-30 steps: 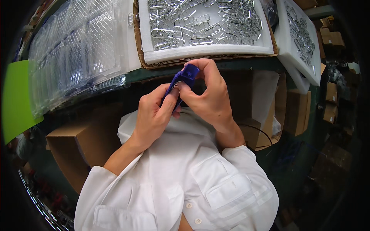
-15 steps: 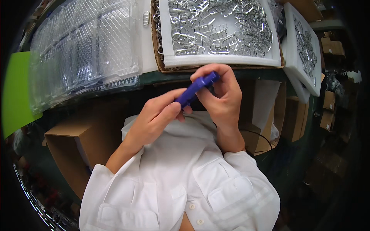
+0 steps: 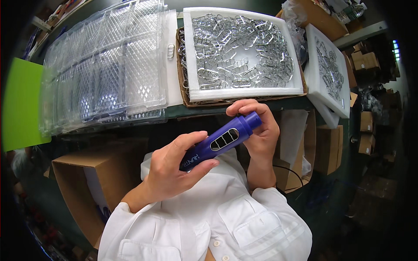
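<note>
Slanting up to the right in front of my white shirt is a blue cylindrical housing (image 3: 203, 153). Its side carries an oval black panel (image 3: 224, 139) with a silver frame split into three windows, facing up. My left hand (image 3: 167, 163) grips the lower end, thumb along one side and fingers along the other. At the narrower, stepped upper end, my right hand (image 3: 261, 135) has its fingers curled around the tube; part of that grip is hidden behind it. Beyond my hands, a white foam tray (image 3: 248, 94) holds many loose silver frames of similar shape.
Clear plastic blister trays (image 3: 104, 74) are stacked at left on the bench, beside a bright green sheet (image 3: 21, 104). One loose silver frame (image 3: 170, 51) lies between stack and foam tray. Another foam tray (image 3: 342, 93) leans at right. An open cardboard box (image 3: 78, 161) sits below left.
The blue housing has turned so its framed panel now faces up, and it sits lower in view. My left hand has opened wider around it. The view has shifted, showing more of the bench.
</note>
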Tool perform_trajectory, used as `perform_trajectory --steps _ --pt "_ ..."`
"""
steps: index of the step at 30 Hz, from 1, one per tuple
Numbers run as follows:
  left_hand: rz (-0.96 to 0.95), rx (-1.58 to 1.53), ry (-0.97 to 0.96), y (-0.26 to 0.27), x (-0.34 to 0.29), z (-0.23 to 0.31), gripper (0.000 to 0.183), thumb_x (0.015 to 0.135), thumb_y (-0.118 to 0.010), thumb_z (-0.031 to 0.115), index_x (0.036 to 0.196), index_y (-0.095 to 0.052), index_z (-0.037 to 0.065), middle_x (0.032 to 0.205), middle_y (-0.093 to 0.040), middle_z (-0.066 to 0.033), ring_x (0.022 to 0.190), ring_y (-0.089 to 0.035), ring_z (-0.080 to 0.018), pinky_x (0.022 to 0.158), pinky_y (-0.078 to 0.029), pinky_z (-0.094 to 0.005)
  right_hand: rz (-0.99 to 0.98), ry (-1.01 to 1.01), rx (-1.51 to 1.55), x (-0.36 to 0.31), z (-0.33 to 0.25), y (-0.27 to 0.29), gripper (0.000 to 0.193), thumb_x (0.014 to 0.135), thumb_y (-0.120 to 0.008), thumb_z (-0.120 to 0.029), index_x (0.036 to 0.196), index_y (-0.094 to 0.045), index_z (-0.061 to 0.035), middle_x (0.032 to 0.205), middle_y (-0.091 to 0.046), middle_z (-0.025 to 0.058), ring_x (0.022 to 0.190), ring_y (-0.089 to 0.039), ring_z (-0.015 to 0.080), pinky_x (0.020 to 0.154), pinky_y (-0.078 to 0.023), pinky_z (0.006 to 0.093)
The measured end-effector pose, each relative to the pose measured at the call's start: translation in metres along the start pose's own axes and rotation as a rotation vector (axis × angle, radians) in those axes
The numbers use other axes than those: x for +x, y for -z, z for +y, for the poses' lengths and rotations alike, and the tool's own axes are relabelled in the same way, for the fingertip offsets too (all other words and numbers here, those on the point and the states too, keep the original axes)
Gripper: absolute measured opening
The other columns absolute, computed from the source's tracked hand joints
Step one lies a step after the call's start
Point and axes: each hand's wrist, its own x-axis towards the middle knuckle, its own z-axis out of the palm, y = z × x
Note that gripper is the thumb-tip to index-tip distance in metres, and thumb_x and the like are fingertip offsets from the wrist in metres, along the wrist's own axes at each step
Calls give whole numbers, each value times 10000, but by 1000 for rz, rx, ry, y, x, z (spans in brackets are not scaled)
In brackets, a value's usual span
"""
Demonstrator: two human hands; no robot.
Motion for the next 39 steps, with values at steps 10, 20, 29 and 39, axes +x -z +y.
perform_trajectory --steps 10,20,29,39 --pt "24 12 -75 -5 -3 -1 527 791 -917 43 1205 -594 -7 1107 -765 -197 878 -782 -220 733 -638 -295 -18 -37 -1 -8 6 2 392 861 -646 131 1237 -598 31 1232 -676 210 1151 -688 266 1004 -551 373" --pt "10 -45 53 -12 12 -9 581 816 -877 16 1318 -586 0 1100 -695 -176 941 -731 -271 808 -599 -340 -29 -374 441 -10 -20 -18 678 954 -727 -3 1528 -373 66 1397 -611 306 1278 -638 319 1110 -513 432" --pt "-183 -425 390 -8 9 -18 342 984 -738 178 1250 -636 -12 920 -736 -151 770 -700 -179 697 -542 -332 5 -224 187 -26 -10 -29 665 913 -704 90 1497 -389 49 1329 -652 282 1295 -630 327 1138 -482 450" --pt "-36 -292 215 -5 1 -26 276 962 -738 231 1121 -689 10 785 -702 -142 661 -694 -292 608 -519 -379 33 -241 223 -17 -11 -56 616 864 -691 146 1412 -435 28 1246 -681 267 1220 -676 376 1150 -473 499"
